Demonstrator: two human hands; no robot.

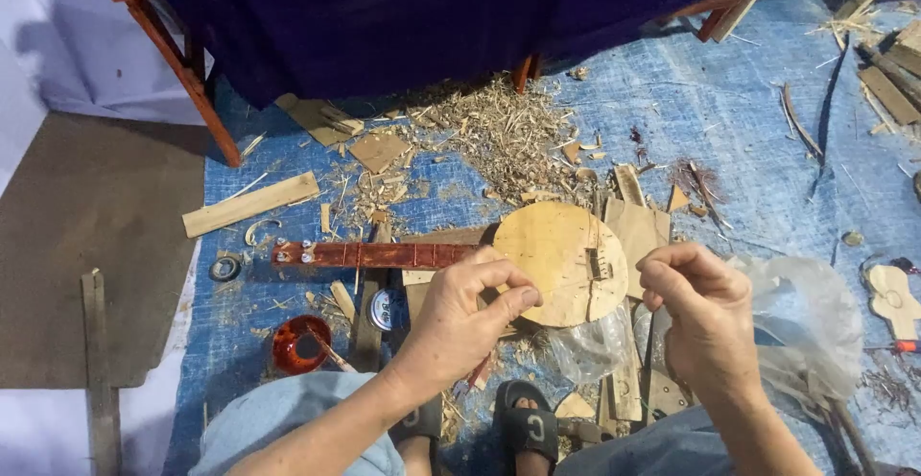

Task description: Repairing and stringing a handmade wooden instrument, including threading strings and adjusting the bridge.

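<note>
While wood shavings (pixel 499 135) lie heaped on the blue tarp (pixel 729 102) at the far side, a small round-bodied string instrument (pixel 552 250) lies flat just ahead of the hands, its reddish neck (pixel 369 254) pointing left with pegs already fitted and a bridge set on the body. Near left stands a red cup (pixel 299 344). The left hand (pixel 470 308) pinches closed beside the body; the right hand (pixel 696 308) pinches something too thin to identify. Stringing looks unfinished.

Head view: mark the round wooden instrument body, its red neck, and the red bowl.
round wooden body (pixel 556 255), head view, bare middle of the disc face
red neck (pixel 369 254), head view, mid-length of the fretted strip
red bowl (pixel 299 344), head view, left rim
</note>
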